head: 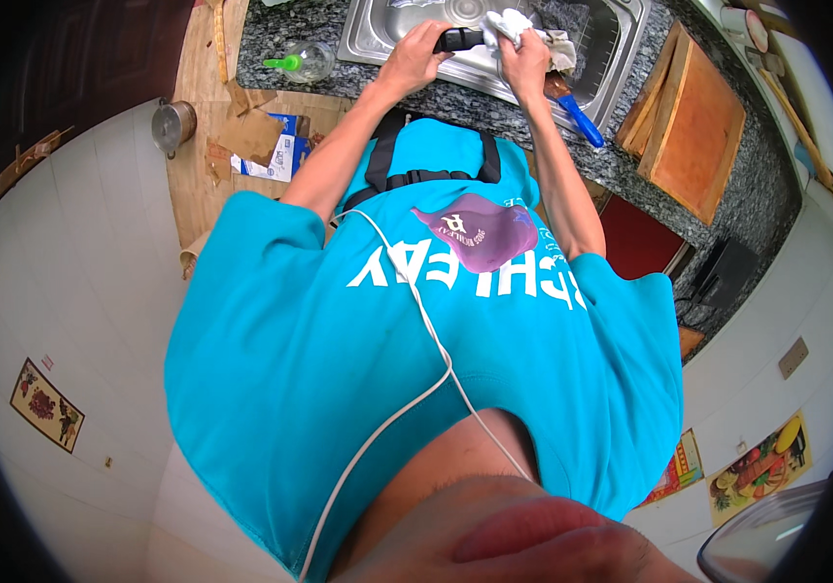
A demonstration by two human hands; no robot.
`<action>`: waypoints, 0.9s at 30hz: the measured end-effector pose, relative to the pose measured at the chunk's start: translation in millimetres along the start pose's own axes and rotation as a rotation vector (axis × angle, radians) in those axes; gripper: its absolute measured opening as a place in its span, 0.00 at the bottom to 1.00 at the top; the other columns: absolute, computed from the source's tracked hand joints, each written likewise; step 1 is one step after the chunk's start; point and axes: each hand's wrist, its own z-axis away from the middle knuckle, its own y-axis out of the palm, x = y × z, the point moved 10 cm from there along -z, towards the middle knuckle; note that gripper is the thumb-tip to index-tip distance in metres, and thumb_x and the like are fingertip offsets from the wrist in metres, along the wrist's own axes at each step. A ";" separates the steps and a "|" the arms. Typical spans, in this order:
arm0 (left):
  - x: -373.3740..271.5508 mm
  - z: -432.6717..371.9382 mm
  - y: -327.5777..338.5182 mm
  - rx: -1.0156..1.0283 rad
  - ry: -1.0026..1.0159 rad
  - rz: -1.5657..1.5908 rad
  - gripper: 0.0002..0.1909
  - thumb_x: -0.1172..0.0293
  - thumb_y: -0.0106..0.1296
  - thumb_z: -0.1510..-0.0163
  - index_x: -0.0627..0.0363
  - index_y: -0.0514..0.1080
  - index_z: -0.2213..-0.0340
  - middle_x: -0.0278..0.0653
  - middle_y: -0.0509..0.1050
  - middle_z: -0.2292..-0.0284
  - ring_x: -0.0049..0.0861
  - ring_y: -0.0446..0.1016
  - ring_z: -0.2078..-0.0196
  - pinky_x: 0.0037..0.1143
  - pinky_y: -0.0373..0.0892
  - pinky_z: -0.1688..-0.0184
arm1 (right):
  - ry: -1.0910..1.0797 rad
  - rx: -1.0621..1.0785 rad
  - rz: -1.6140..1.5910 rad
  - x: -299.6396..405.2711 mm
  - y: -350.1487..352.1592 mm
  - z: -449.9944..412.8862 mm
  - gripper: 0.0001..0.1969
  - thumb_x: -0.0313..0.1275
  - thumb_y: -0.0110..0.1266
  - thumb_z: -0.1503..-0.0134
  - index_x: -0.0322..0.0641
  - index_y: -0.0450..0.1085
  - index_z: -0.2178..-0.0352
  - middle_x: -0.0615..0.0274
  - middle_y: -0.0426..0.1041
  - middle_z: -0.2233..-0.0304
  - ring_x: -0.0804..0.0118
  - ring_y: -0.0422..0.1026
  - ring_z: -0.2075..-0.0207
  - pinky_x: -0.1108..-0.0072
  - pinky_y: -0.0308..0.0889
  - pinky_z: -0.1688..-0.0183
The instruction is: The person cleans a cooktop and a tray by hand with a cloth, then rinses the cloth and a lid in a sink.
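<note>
My left hand [415, 61] grips a black handle-like object [458, 41] above the front rim of a stainless steel sink [369, 40]. In my right hand [528, 67] is a bunched white cloth [510, 26], pressed around the far end of that black object. The cloth hides that end, so I cannot tell its exact kind. Just right of my right hand a crumpled greyish rag [561, 55] lies at the sink. Below it, a blue-handled tool [581, 121] with a brown head rests across the front rim, its handle pointing towards me.
On the speckled granite counter [271, 33], a clear bottle with a green top [308, 63] lies left of the sink. Wooden boards [701, 131] lean together at the right. Flattened cardboard [249, 136] and a metal pot [174, 126] are low on the left. A white cable [424, 321] hangs over my shirt.
</note>
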 end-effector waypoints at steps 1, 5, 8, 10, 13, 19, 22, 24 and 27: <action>0.6 2.7 -1.9 -0.008 0.018 -0.023 0.22 0.80 0.55 0.54 0.60 0.63 0.56 0.49 0.69 0.63 0.49 0.70 0.59 0.36 0.67 0.61 | -0.044 0.032 -0.001 14.6 2.6 -0.7 0.11 0.23 0.55 0.54 0.37 0.73 0.66 0.50 0.73 0.69 0.48 0.73 0.66 0.67 0.68 0.63; 1.0 3.0 -4.1 -0.039 -0.017 -0.008 0.23 0.79 0.57 0.57 0.57 0.63 0.58 0.46 0.69 0.65 0.48 0.69 0.60 0.38 0.67 0.60 | -0.220 0.049 -0.019 53.9 19.3 3.7 0.12 0.20 0.54 0.58 0.34 0.70 0.68 0.49 0.71 0.69 0.45 0.71 0.65 0.65 0.67 0.63; 8.2 10.8 -2.1 -0.042 -0.052 -0.051 0.23 0.78 0.57 0.56 0.58 0.63 0.57 0.48 0.68 0.64 0.49 0.69 0.59 0.38 0.66 0.60 | -0.215 0.109 -0.040 50.8 34.1 6.6 0.13 0.20 0.55 0.58 0.34 0.69 0.67 0.47 0.70 0.68 0.43 0.70 0.65 0.63 0.66 0.62; 10.1 17.1 -5.4 -0.017 -0.086 -0.063 0.22 0.74 0.57 0.54 0.59 0.63 0.57 0.50 0.69 0.64 0.51 0.69 0.59 0.38 0.66 0.60 | -0.155 0.094 0.032 20.0 34.4 4.3 0.15 0.20 0.54 0.58 0.34 0.69 0.64 0.45 0.70 0.67 0.43 0.71 0.64 0.63 0.66 0.61; 39.7 48.9 -13.4 -0.053 -0.308 -0.021 0.21 0.71 0.57 0.52 0.59 0.63 0.56 0.52 0.69 0.63 0.52 0.69 0.59 0.38 0.67 0.59 | 0.078 0.222 0.116 -17.7 50.7 5.4 0.11 0.27 0.55 0.52 0.32 0.71 0.67 0.43 0.73 0.70 0.41 0.72 0.66 0.64 0.67 0.62; 80.7 99.2 -56.0 -0.377 -0.567 -0.046 0.24 0.61 0.57 0.49 0.61 0.62 0.56 0.57 0.73 0.66 0.53 0.73 0.63 0.38 0.68 0.63 | 0.343 -0.073 -0.267 -4.3 74.7 10.6 0.13 0.28 0.51 0.46 0.32 0.72 0.61 0.52 0.76 0.66 0.59 0.74 0.63 0.72 0.67 0.59; 90.5 125.3 -70.1 -0.445 -0.628 0.032 0.25 0.60 0.56 0.49 0.62 0.62 0.55 0.58 0.73 0.65 0.53 0.72 0.63 0.40 0.68 0.63 | 0.410 -0.093 -0.386 -8.2 96.9 13.5 0.13 0.29 0.51 0.44 0.31 0.70 0.60 0.56 0.74 0.65 0.64 0.72 0.61 0.75 0.65 0.57; 89.6 136.0 -75.3 -0.475 -0.625 0.047 0.25 0.60 0.56 0.48 0.62 0.62 0.55 0.57 0.73 0.65 0.53 0.73 0.63 0.39 0.69 0.63 | 0.390 0.047 -0.442 4.5 123.4 20.6 0.13 0.29 0.51 0.44 0.31 0.69 0.60 0.56 0.74 0.64 0.65 0.72 0.61 0.75 0.65 0.57; 93.4 136.4 -82.7 -0.578 -0.655 0.045 0.25 0.61 0.58 0.50 0.63 0.62 0.56 0.58 0.73 0.65 0.53 0.73 0.63 0.39 0.69 0.64 | 0.336 0.205 -0.417 29.6 154.6 31.3 0.13 0.28 0.52 0.45 0.32 0.69 0.59 0.55 0.74 0.63 0.63 0.72 0.60 0.74 0.65 0.56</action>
